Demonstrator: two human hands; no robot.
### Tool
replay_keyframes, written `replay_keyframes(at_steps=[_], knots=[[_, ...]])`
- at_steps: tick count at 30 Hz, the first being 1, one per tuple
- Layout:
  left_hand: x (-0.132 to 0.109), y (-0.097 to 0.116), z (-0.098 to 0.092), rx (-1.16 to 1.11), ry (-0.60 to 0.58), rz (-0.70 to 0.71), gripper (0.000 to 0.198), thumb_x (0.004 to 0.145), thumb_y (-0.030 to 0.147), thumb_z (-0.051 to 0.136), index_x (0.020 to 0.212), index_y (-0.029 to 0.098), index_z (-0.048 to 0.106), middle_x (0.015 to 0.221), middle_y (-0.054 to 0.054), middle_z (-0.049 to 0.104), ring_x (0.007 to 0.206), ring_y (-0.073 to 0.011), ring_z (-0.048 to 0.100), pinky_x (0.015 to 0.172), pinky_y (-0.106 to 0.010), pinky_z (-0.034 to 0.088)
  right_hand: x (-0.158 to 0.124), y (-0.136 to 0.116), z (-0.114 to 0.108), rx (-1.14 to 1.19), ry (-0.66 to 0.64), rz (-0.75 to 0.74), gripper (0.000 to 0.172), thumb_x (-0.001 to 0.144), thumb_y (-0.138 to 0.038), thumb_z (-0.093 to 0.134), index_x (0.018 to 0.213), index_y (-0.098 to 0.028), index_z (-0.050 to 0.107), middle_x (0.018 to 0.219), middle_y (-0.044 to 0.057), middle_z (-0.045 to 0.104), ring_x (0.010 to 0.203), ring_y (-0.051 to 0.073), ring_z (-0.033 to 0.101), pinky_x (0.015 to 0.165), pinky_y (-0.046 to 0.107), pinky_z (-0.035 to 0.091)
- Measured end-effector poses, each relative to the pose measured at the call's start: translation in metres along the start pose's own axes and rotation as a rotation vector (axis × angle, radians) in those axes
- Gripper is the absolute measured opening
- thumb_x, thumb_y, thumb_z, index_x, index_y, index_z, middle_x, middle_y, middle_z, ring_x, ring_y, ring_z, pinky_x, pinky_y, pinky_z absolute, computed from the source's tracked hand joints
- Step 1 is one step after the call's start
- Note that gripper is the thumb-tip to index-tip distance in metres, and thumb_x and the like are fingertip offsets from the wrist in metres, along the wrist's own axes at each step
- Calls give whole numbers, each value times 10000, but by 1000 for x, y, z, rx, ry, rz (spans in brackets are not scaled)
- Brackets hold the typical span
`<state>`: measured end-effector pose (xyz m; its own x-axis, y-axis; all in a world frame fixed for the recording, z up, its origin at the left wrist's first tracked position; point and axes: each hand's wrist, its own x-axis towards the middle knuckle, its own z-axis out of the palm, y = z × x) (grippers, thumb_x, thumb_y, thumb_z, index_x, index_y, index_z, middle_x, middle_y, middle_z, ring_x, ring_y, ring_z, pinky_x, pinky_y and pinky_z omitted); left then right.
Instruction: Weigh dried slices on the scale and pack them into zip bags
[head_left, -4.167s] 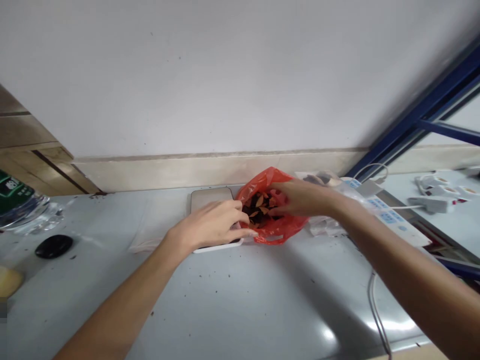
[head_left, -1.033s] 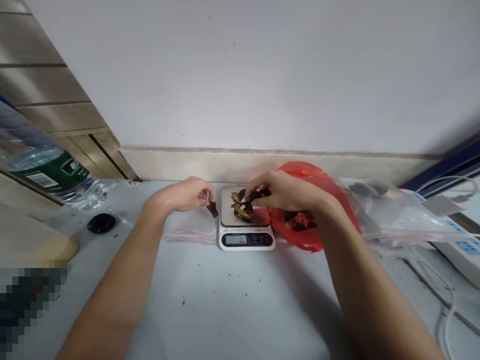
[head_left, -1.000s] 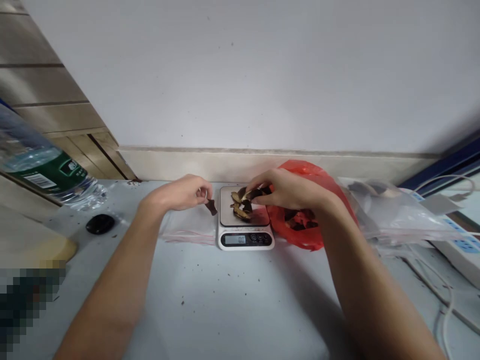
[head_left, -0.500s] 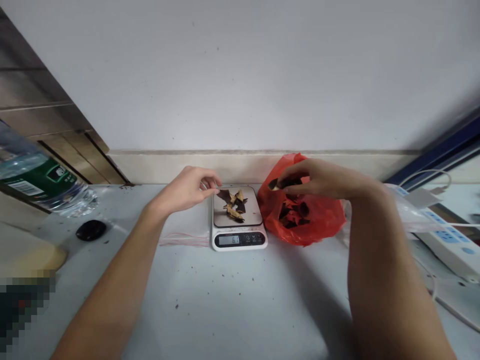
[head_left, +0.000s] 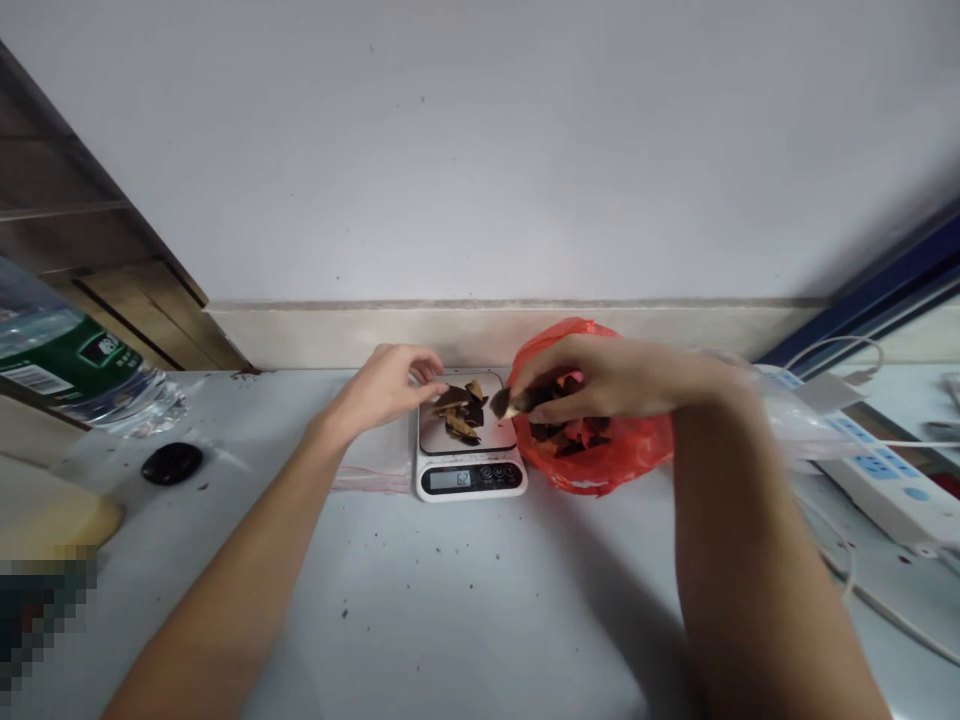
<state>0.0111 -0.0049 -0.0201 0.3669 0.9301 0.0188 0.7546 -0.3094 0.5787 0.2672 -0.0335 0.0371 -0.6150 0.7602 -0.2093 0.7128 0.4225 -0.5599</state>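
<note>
A white digital kitchen scale stands on the table, its display reading about 6.2. Several pieces of dried peel, dark brown with tan undersides, lie on its metal plate. At the plate's left edge, my left hand hovers with fingers curved and thumb and forefinger slightly apart, close to a dark piece. My right hand pinches another piece of dried peel over the plate's right side. Under that hand sits an open red plastic bag with more dark peel inside, partly hidden by the hand.
Clear plastic bags lie left of the scale. Farther left are a black oval object and a large water bottle with a green label. A white power strip with cables is at right. A wall rises behind.
My right hand has moved left from above the red bag to the scale's right side, carrying the piece of peel. The reading went from about 6.1 to 6.2. My left hand stays near the plate.
</note>
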Motion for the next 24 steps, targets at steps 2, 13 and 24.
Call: replay_keyframes(at_steps=[2, 13, 24], knots=[[-2, -4, -8, 52, -2, -21, 189, 857, 323, 675, 966, 185, 744, 962, -70, 797, 898, -239, 739, 856, -343, 569, 12, -5, 7, -39, -1, 39, 256, 822, -255, 674, 1024, -233, 830, 1078, 45, 818, 962, 238, 738, 834, 320, 553], [-15, -7, -32, 154, -167, 39, 323, 870, 414, 627, 1074, 211, 773, 1115, -66, 797, 1036, -252, 723, 880, -327, 533, 32, -7, 23, 60, -156, -52, 448, 840, -196, 663, 1259, -304, 777, 1258, -8, 787, 1100, 227, 713, 913, 283, 524], [-9, 10, -8, 93, -201, 129, 239, 884, 343, 662, 1025, 224, 813, 1030, -47, 809, 966, -245, 714, 785, -305, 507, 31, -5, 22, 99, -197, -43, 543, 873, -266, 653, 1415, -297, 675, 1226, 24, 778, 1056, 214, 707, 881, 277, 521]])
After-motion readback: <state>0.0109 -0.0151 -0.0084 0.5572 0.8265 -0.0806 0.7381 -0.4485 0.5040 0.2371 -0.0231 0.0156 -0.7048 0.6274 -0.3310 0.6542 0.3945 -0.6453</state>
